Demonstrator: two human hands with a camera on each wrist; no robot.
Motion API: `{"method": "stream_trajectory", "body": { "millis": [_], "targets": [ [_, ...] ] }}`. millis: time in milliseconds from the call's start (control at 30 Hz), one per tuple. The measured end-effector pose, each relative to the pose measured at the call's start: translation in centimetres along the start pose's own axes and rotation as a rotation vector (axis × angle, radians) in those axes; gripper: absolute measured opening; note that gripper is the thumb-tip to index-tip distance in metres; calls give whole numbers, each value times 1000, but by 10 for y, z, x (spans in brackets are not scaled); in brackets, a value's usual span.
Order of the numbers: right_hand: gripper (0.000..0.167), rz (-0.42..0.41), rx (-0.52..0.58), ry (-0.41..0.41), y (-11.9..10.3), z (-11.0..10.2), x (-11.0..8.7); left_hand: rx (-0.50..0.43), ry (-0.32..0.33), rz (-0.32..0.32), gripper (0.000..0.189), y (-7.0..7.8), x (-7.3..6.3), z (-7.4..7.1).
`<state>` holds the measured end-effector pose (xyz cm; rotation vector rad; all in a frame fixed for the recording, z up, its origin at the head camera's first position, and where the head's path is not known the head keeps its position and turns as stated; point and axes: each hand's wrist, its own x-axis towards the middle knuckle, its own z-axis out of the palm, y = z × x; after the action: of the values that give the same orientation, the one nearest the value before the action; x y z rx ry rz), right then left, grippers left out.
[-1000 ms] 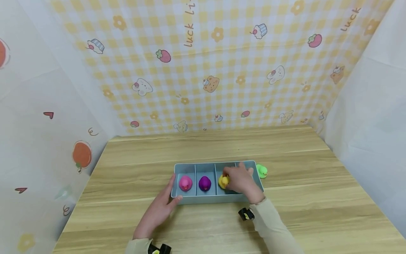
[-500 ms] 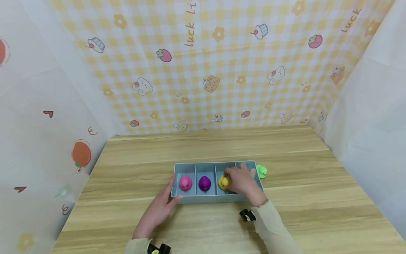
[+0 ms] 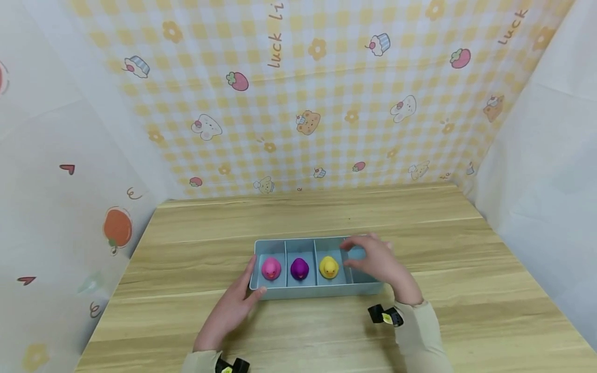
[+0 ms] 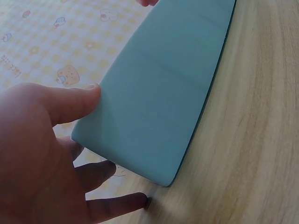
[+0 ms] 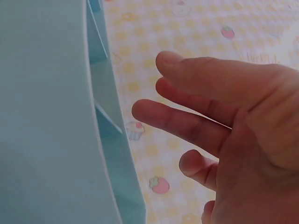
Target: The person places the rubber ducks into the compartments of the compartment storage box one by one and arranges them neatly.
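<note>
A blue-grey tray (image 3: 321, 293) with a row of compartments sits on the table. From left to right, its compartments hold a pink rubber duck (image 3: 271, 269), a purple rubber duck (image 3: 299, 269) and a yellow rubber duck (image 3: 329, 268). My left hand (image 3: 233, 304) rests at the tray's left end, the thumb (image 4: 77, 103) touching the front rim and fairly straight fingers spread along the end wall. Over the rightmost compartment is my right hand (image 3: 380, 259), thumb and fingers apart with nothing between them. It hides the tray's back right corner.
The wood-grain table (image 3: 466, 290) extends on both sides of the tray. Behind it hangs a yellow checked cloth (image 3: 280, 103) with printed pictures. White sheets (image 3: 541, 155) close off the left and right sides.
My right hand has let go of the yellow duck and moved right and up from it. The green duck beside the tray is now hidden behind that hand. My left hand stays at the tray.
</note>
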<state>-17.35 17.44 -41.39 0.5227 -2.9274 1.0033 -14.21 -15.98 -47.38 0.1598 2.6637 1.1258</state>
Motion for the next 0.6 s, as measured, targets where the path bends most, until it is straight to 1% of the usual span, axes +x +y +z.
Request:
{"method": "stream_trajectory", "body": {
  "millis": [133, 333, 467, 533, 600],
  "targets": [
    [29, -20, 17, 14, 13, -7, -7, -1, -1, 0, 75, 0, 0, 0],
    [33, -15, 39, 45, 34, -17, -14, -4, -1, 8, 75, 1, -2, -1],
    [34, -33, 97, 56, 46, -24, -17, 0, -3, 18, 74, 3, -3, -2],
    [34, -29, 135, 60, 53, -28, -19, 0, -4, 20, 74, 3, -3, -2],
    [33, -7, 167, 69, 60, -31, -21, -1, 0, 23, 74, 3, -3, -2]
  ]
}}
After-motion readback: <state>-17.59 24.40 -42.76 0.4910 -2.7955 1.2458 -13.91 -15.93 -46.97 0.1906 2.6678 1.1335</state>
